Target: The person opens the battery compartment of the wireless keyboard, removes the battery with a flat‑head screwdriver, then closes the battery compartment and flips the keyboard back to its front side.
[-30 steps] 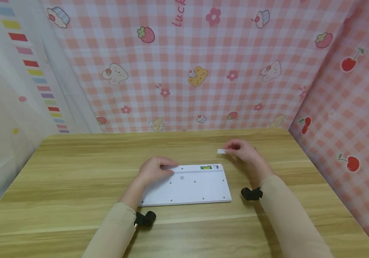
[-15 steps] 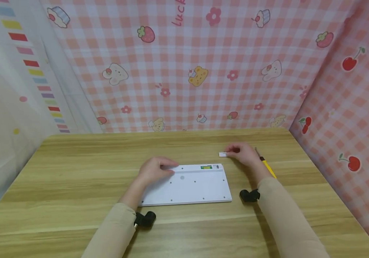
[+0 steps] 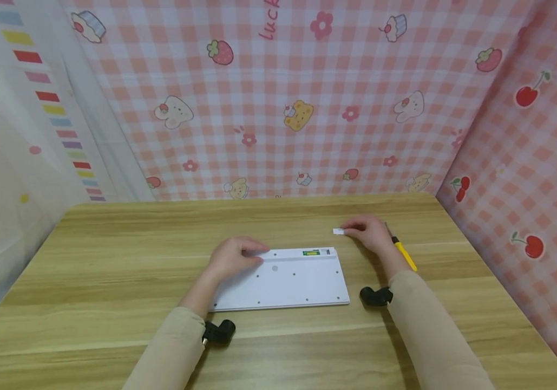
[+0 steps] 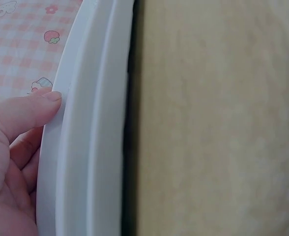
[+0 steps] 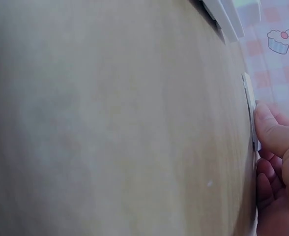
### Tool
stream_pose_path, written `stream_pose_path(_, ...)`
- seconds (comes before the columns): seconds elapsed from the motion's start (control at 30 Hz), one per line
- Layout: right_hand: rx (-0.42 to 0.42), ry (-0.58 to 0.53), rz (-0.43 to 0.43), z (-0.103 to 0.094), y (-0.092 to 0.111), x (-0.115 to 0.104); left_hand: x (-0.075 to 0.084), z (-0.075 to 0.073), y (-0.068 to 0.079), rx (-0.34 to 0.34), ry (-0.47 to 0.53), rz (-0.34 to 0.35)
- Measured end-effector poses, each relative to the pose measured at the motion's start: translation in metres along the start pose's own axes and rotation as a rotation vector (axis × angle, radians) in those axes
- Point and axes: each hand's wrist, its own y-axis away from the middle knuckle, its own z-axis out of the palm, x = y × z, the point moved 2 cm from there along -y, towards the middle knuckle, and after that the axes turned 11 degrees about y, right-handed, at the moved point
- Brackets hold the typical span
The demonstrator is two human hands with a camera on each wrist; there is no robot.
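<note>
A white keyboard (image 3: 283,284) lies face down on the table, screw holes showing on its underside. Near its far right corner, an uncovered slot shows a green-and-yellow battery (image 3: 311,253). My left hand (image 3: 231,257) grips the keyboard's far raised edge, left of its middle; in the left wrist view the thumb (image 4: 48,101) lies on the near side with the fingers behind. Beyond the right corner, my right hand (image 3: 369,233) pinches a small white battery cover (image 3: 338,231) between thumb and fingers. In the right wrist view that cover (image 5: 250,110) appears edge-on, close over the wood.
A screwdriver (image 3: 405,255) with a yellow handle lies just right of my right hand, its shaft pointing away. Pink checked cloth (image 3: 268,157) hangs behind the wooden table (image 3: 112,271) and along its right side.
My right hand has shifted slightly right and toward me with the battery cover, and the screwdriver now shows beside its wrist. Left hand and keyboard stay in place.
</note>
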Motion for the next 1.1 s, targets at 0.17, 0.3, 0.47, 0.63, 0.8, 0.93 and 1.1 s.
stream_pose_path(0.17, 0.004, -0.021, 0.013, -0.001, 0.000, -0.001, -0.001, 0.000, 0.000, 0.002, 0.009, -0.008)
stream_pose_path(0.3, 0.000, -0.043, -0.014, -0.005, 0.003, -0.002, -0.002, 0.000, 0.000, 0.007, 0.002, -0.003)
stream_pose_path(0.47, -0.015, -0.050, -0.051, -0.016, 0.015, -0.006, -0.001, 0.000, 0.000, 0.007, 0.000, -0.001)
stream_pose_path(0.63, -0.022, -0.076, -0.070, -0.034, 0.034, -0.007, -0.001, 0.000, 0.000, 0.005, 0.000, 0.002)
stream_pose_path(0.8, -0.018, -0.120, -0.074, -0.054, 0.058, -0.009, 0.000, 0.000, 0.001, 0.009, 0.001, 0.003)
stream_pose_path(0.93, -0.016, -0.123, -0.062, -0.066, 0.074, -0.007, 0.000, 0.000, 0.000, 0.009, 0.008, 0.000)
stream_pose_path(1.1, -0.021, -0.122, -0.038, -0.074, 0.089, 0.003, -0.002, 0.001, -0.001, 0.009, 0.004, -0.003)
